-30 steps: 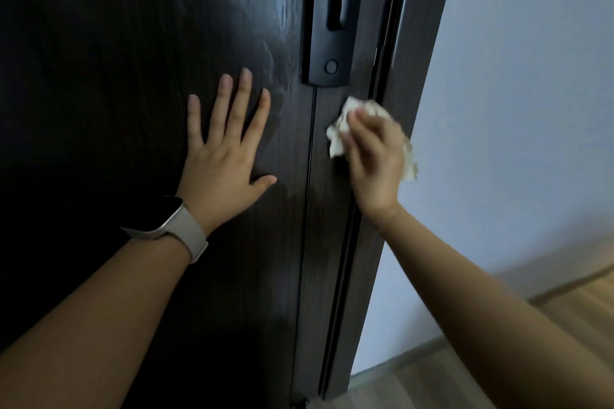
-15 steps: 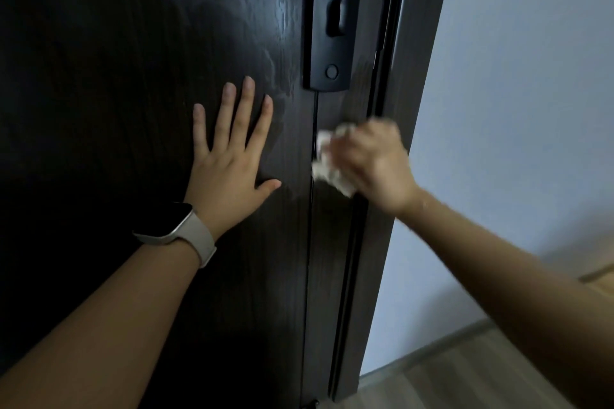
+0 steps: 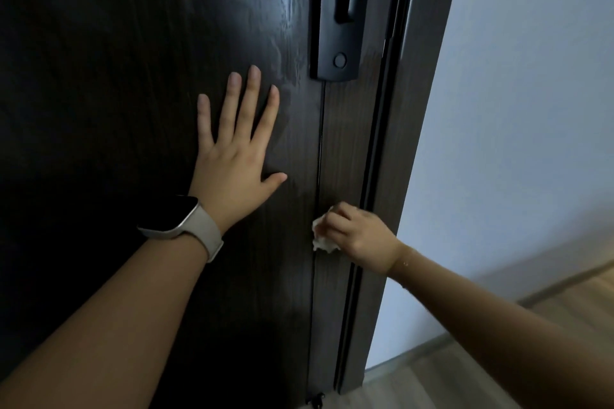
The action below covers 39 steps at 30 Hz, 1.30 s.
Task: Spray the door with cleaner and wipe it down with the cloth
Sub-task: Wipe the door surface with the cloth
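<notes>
- Fingers of your right hand (image 3: 358,232) curl around a crumpled white cloth (image 3: 321,241), pressing it against the dark wood-grain door (image 3: 133,76) on the narrow vertical strip along the door's right edge.
- Only a small part of the cloth shows, poking out at the left of your knuckles, beside the thin vertical groove in the door face.
- Your left hand (image 3: 232,156) lies flat on the door's main panel, palm down, fingers straight and spread, thumb pointing toward the groove; it grasps nothing.
- The two hands sit near each other but apart, the right lower on the door than the left.
- On your left wrist is a smartwatch with a dark screen and a pale beige strap (image 3: 186,226).
- A black rectangular metal lock plate (image 3: 339,10) with a slot and a small round button is fixed near the door's upper right edge, well above the cloth.
- A wet-looking sheen (image 3: 285,7) catches light on the door surface just left of the plate, above your left fingertips.
- Right of the door's dark frame (image 3: 415,109) stand a pale bluish wall (image 3: 531,109) and, at the lower right corner, a light wooden floor (image 3: 448,372).
</notes>
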### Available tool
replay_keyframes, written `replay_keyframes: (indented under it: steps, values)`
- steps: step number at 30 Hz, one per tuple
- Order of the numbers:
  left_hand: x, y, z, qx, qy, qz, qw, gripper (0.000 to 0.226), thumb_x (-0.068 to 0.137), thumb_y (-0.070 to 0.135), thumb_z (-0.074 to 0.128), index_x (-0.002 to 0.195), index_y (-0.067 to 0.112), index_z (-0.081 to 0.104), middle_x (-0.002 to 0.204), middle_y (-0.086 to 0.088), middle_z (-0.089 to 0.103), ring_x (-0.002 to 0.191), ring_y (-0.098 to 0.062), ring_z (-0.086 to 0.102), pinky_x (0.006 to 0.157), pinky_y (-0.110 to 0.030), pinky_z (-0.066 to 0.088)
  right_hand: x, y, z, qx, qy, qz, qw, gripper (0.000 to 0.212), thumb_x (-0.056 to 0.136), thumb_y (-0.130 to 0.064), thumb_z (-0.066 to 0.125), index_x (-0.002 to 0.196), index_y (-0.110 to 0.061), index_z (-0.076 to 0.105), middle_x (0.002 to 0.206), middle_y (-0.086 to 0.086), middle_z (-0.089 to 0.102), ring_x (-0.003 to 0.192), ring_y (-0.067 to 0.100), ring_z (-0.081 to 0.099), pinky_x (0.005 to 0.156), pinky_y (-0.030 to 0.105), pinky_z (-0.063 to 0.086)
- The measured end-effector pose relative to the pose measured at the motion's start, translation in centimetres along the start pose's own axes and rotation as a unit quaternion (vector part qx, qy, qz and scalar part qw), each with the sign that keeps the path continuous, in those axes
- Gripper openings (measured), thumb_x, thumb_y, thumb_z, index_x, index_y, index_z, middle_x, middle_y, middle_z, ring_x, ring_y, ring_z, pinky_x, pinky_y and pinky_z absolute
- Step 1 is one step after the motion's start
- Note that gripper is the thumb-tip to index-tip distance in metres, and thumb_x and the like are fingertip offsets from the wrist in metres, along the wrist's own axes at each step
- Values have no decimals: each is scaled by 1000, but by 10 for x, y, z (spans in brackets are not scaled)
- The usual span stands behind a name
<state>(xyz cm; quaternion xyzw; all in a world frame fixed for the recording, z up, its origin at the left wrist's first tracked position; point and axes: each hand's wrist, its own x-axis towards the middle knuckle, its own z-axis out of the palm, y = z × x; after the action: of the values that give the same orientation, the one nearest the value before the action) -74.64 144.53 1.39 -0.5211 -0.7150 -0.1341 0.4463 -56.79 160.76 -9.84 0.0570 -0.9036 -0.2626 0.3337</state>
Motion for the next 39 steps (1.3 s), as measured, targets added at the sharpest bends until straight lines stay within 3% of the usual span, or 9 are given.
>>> replay_keyframes:
  steps: [4, 9, 15, 19, 21, 27, 30, 34, 39]
  values:
    - [0, -2, -4, -9, -11, 1, 1000, 117, 75, 53, 73, 156, 17, -4, 162, -12, -17, 147, -28, -21, 110, -46, -27, 64, 33, -60, -19, 100, 81, 991, 23, 98, -17, 52, 96, -1, 68, 95, 15, 57, 86, 30, 49, 55, 36, 44]
    - [-8, -6, -12, -4, 3, 2, 1000, 106, 78, 48, 70, 157, 21, 5, 163, -10, -10, 150, -27, -10, 116, -51, -13, 133, 48, -96, 0, 246, 171, 954, 12, 93, -7, 64, 93, 2, 72, 88, 15, 62, 81, 31, 56, 68, 33, 42]
    - [-16, -32, -12, -7, 10, -17, 1000, 104, 79, 57, 65, 157, 22, 6, 163, -10, -9, 149, -30, -12, 111, -61, -13, 77, 0, -30, 68, 206, 205, 955, 18, 89, -1, 67, 106, 3, 71, 100, 16, 63, 90, 31, 56, 77, 38, 47]
    - [-16, -32, -9, 6, 4, -9, 1000, 104, 80, 60, 62, 156, 21, 3, 163, -12, -10, 150, -33, -11, 111, -63, -12, 31, -35, -2, 87, 51, 114, 988, 19, 89, -8, 58, 101, -4, 72, 103, 9, 64, 88, 26, 53, 69, 40, 51]
    - [-16, -33, -10, 4, 1, -6, 1000, 104, 81, 59, 62, 156, 21, 2, 163, -11, -11, 149, -33, -11, 110, -63, -12, 34, -34, -11, 95, 30, 111, 989, 19, 90, -10, 56, 96, -4, 72, 99, 11, 65, 86, 28, 54, 65, 40, 52]
    - [-17, -33, -11, -29, 10, -8, 999, 84, 90, 30, 57, 156, 19, 7, 164, -9, -10, 150, -29, -14, 111, -60, -14, 136, 18, -95, 69, 286, 217, 931, 5, 86, 1, 67, 86, 4, 71, 91, 17, 64, 83, 32, 59, 72, 36, 46]
    - [-17, -34, -10, -35, 15, -17, 999, 84, 92, 26, 55, 156, 16, 2, 164, -7, -10, 149, -25, -16, 112, -58, -15, 165, 22, -90, 56, 319, 233, 917, 10, 88, -2, 68, 96, 0, 73, 95, 14, 65, 86, 29, 59, 75, 30, 45]
    - [-17, -35, -8, -35, 11, -11, 999, 84, 93, 27, 52, 155, 15, -3, 163, -5, -14, 147, -21, -23, 112, -55, -19, 125, -21, -31, 75, 258, 195, 943, 26, 97, -15, 56, 113, 2, 67, 106, 16, 62, 95, 30, 55, 84, 36, 43]
    - [-17, -35, -8, -29, 14, -8, 999, 81, 93, 28, 52, 156, 17, 3, 164, -7, -12, 148, -26, -19, 112, -57, -17, 50, -76, 25, 65, 27, 5, 998, 23, 93, -12, 56, 112, -5, 67, 108, 8, 57, 95, 28, 49, 67, 36, 54]
